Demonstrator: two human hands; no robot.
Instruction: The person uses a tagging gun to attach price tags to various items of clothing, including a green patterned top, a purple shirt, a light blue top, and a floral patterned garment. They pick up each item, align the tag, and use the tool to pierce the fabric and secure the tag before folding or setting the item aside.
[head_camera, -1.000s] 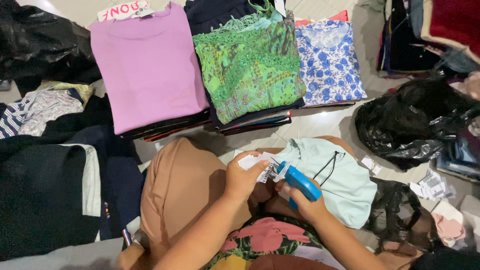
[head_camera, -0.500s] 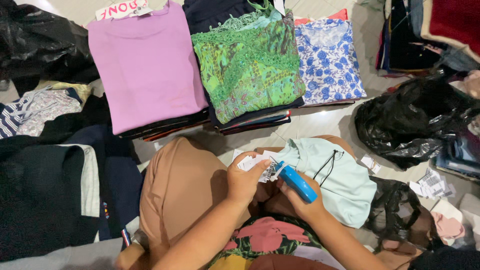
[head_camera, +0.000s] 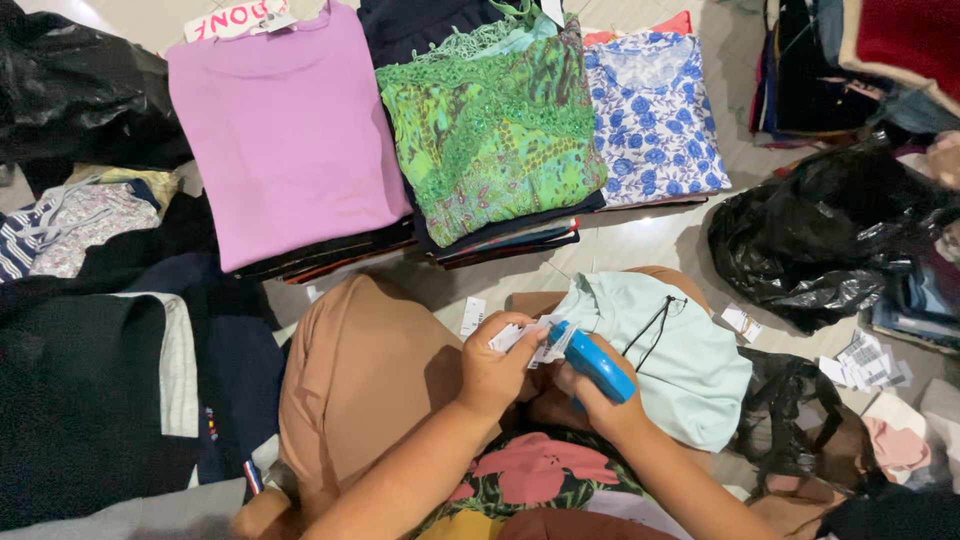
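In the head view, over the lap, the left hand (head_camera: 497, 368) pinches a white tag (head_camera: 528, 338) while the right hand (head_camera: 600, 400) grips a blue tagging gun (head_camera: 592, 362), its tip meeting the tag. Compared with a second ago, the gun sits slightly lower and closer to the tag, and both hands have barely shifted. The mint top (head_camera: 670, 355) lies on the right knee just beside them. Folded piles, a pink top (head_camera: 290, 130) among them, rest on the floor ahead.
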